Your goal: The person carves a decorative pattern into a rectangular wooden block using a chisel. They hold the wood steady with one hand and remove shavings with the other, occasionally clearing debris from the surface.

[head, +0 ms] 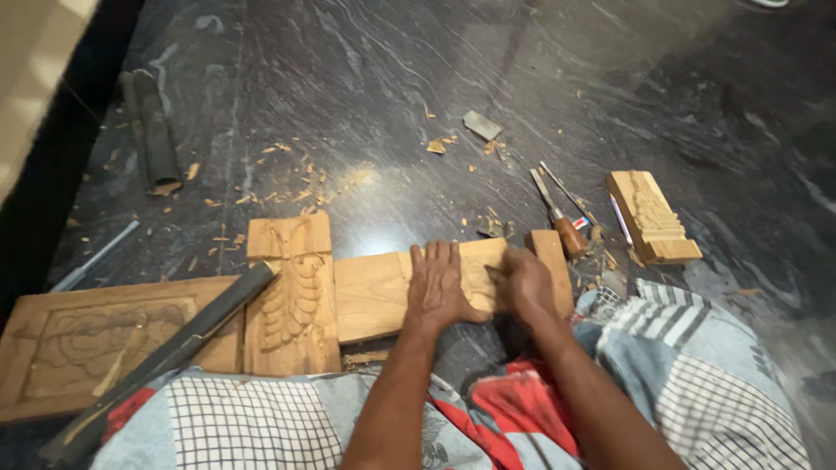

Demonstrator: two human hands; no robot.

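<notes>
The plain wooden plank (383, 292) is laid on the dark stone floor (392, 78), pinned flat under the left hand (440, 287) with fingers spread open. Its right end is gripped by the right hand (527, 283); whether a tool is held cannot be told. Beside it, the leaf-carved block (292, 305) appears well advanced, while this plank is judged barely begun.

The floor (418, 70) is dark grey stone with pale wavy veins. The boards (374, 292) and carved panel (96, 339) are tan wood. The near cloth (697, 374) is grey-blue and white checks and stripes, with a red patch.
</notes>
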